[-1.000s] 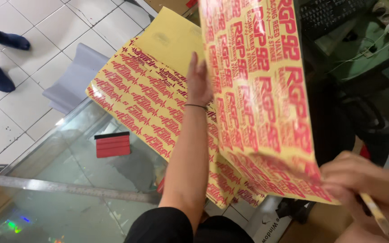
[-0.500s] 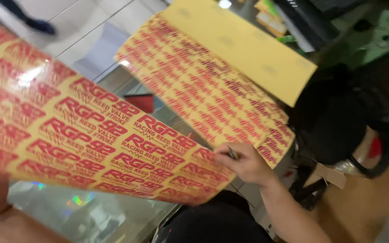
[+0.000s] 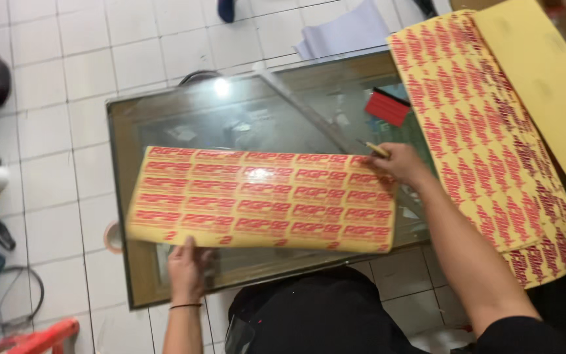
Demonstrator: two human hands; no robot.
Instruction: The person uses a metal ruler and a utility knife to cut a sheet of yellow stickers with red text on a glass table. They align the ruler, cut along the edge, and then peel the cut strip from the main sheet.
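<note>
Head view: both hands hold a yellow sticker sheet (image 3: pixel 260 200) flat over the glass counter (image 3: pixel 165 124), left hand (image 3: pixel 188 269) fingers gripping its near edge, right hand (image 3: pixel 394 164) pinching its far corner together with a pencil (image 3: pixel 376 149).

A yellow sheet (image 3: pixel 263 198) covered with rows of red lettered stickers is seen over the glass table (image 3: pixel 165 124), whose frame is brown. The same red-on-yellow pattern is repeated on the stack of sheets (image 3: pixel 486 144), with a plain yellow backing (image 3: pixel 545 78) shown beside it. A red squeegee (image 3: pixel 388 107) is seen. The floor (image 3: pixel 60 72) is tiled white.
</note>
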